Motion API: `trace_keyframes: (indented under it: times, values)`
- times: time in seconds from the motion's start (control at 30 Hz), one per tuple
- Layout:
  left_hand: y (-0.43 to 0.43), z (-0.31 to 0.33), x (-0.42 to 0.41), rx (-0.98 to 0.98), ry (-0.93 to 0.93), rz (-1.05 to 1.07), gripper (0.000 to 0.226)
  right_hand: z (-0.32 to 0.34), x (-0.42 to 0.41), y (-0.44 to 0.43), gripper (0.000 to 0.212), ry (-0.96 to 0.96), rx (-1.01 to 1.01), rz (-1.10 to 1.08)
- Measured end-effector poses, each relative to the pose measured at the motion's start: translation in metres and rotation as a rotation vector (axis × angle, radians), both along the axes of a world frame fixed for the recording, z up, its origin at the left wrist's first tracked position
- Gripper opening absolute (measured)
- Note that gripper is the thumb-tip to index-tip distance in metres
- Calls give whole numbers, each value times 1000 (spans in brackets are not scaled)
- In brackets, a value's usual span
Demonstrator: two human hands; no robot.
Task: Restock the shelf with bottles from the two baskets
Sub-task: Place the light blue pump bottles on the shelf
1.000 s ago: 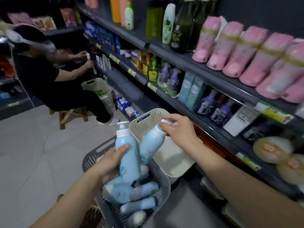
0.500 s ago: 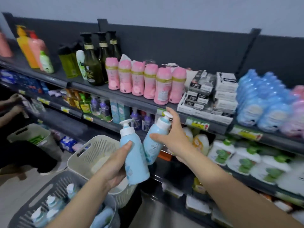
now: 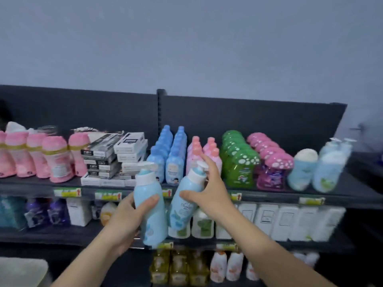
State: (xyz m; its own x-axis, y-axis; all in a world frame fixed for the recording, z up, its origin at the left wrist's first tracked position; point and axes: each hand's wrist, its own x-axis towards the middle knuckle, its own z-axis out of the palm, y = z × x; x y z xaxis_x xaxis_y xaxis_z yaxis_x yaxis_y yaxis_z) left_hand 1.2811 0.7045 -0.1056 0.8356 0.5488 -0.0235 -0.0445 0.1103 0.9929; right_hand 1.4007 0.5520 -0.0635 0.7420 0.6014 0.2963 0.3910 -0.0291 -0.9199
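I hold two light blue pump bottles up in front of the dark shelf (image 3: 342, 196). My left hand (image 3: 126, 222) grips the left pump bottle (image 3: 150, 206) round its body, upright. My right hand (image 3: 209, 189) grips the right pump bottle (image 3: 183, 204) near its neck, and that bottle leans to the right. Matching light blue pump bottles (image 3: 329, 166) stand at the right end of the top shelf. A pale basket's corner (image 3: 20, 270) shows at the bottom left.
The top shelf carries pink bottles (image 3: 53, 160), stacked boxes (image 3: 116, 156), blue bottles (image 3: 165, 156), pink bottles with orange caps (image 3: 204, 150), green bottles (image 3: 238, 162) and magenta bottles (image 3: 271, 166). Lower shelves hold white packs (image 3: 290, 220) and yellow bottles (image 3: 178, 266).
Both hands lifted the two bottles out of the grey basket and up to the shelf. My view swung right and up; the baskets and the seated person dropped out of sight.
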Motion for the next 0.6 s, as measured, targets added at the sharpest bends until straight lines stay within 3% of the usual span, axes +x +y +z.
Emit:
trace_keyframes:
  times: [0.13, 0.2, 0.33, 0.43, 0.6]
  values:
    - [-50, 23, 50, 104, -86, -2, 40, 4, 32, -62, 96, -3, 9, -101]
    - [-75, 31, 76, 136, -113, -27, 26, 6, 46, -91, 97, 3, 2, -161]
    - [-123, 41, 128, 171, -188, -103, 25, 6, 76, -145, 102, -16, -4, -337]
    - [-159, 46, 166, 166, -234, -191, 46, 6, 99, -182, 102, -46, -19, -486]
    - [-214, 64, 229, 116, -326, -362, 62, 13, 138, -241, 99, -106, -4, -690]
